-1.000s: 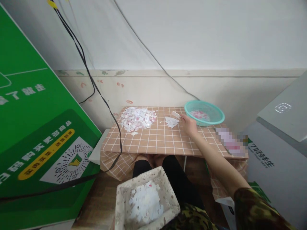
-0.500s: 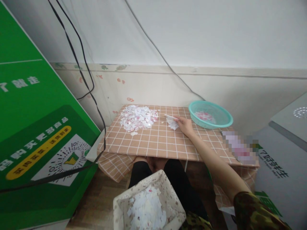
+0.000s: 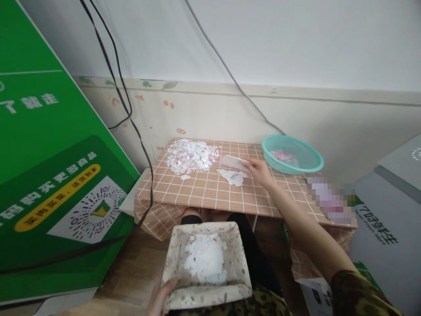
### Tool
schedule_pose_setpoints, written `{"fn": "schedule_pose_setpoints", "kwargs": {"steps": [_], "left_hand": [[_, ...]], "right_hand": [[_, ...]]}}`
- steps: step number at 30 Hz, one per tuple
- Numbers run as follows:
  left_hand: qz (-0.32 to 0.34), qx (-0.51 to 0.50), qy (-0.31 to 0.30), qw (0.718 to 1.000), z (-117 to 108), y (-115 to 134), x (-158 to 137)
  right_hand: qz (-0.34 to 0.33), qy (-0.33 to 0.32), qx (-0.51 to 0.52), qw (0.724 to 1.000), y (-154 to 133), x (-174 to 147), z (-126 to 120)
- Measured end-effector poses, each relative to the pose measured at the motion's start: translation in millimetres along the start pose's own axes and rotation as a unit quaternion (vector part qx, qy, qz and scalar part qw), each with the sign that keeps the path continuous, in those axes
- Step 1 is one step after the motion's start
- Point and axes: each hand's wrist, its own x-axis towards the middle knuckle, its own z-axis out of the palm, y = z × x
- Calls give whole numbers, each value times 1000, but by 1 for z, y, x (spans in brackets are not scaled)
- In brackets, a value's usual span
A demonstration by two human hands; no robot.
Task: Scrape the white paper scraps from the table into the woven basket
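White, thin, flat strip of card-like material (image 3: 233, 162) is in my right hand (image 3: 250, 163), pinched at its right end between thumb and fingers, with its free end directed left. The strip is located above the middle of the table, which is covered by a brown cloth with a white grid pattern (image 3: 197, 191). Just in front of the strip, a small, flat heap of white, irregular flakes (image 3: 234, 177) lies on the cloth; contact between strip and heap cannot be determined. My left hand (image 3: 162, 295) grips the near left corner of a square, off-white, brown-speckled tray (image 3: 207, 296), one digit laid over the rim; the remaining fingers are hidden. The tray is positioned over my lap, on the near side of the table, and contains a layer of white flakes (image 3: 205, 256) with one small pink spot. A large mound of white and pale pink chips (image 3: 190, 156) occupies the far left part of the cloth, near the wall. At the far right stands a round, turquoise plastic basin (image 3: 296, 169) containing pink and white chips (image 3: 283, 157). A green printed panel (image 3: 42, 145) stands left of the table; a dark cable (image 3: 149, 175) hangs before the table's left end.
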Motion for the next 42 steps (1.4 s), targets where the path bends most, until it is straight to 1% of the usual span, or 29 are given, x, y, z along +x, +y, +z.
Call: {"fn": "schedule_pose_setpoints", "kwargs": {"steps": [1,3,5,6,7,8,10,14,17,19,21,24,26,28,31,33,35,36,39,41,42], "left_hand": [[-8,-15,-16,1000,6,5,5],[-44,-42,-49,997,16,11,14],[-67,-55,-68,994,26,13,23],[-64,-61,-76,993,31,13,28],[-69,-58,-71,993,36,13,33],[-72,-53,-65,994,41,13,37],[-70,-56,-73,993,50,14,47],[-65,-58,-110,990,65,19,63],[-55,-66,-130,988,74,21,73],[-42,-69,-137,987,79,21,77],[-28,-69,-148,986,83,18,79],[-11,-66,-160,985,86,14,80],[-1,-67,-163,984,87,11,80],[8,-69,-159,985,87,10,79],[9,-69,-141,988,87,10,79],[2,-68,-130,989,87,10,79],[-2,-69,-126,990,85,10,79],[-2,-69,-126,990,84,11,79],[-2,-64,-132,989,80,11,80],[-2,-62,-137,989,79,11,80],[-2,-63,-141,988,78,11,80]], "right_hand": [[-3,31,-13,999,2,0,-8],[-5,77,-60,995,8,-4,-23],[-3,91,-115,989,14,-15,-35],[-1,89,-138,986,17,-23,-39],[-1,85,-156,984,18,-31,-42],[0,77,-169,983,18,-40,-44],[0,59,-181,982,14,-58,-45],[6,23,-169,985,-5,-87,-43],[10,-10,-148,989,-20,-99,-43],[12,-4,-149,989,-25,-102,-44],[33,44,-166,985,-26,-102,-48],[93,124,-195,968,-23,-101,-54],[118,148,-198,962,-20,-99,-57],[135,140,-181,964,-15,-98,-59],[167,107,-119,973,-7,-93,-58],[185,120,-88,972,-3,-90,-56],[189,144,-77,968,-1,-87,-53],[187,147,-74,969,-2,-86,-52],[175,105,-50,978,-5,-86,-45],[185,77,-17,980,-7,-88,-41],[195,73,5,978,-7,-90,-40]]}}
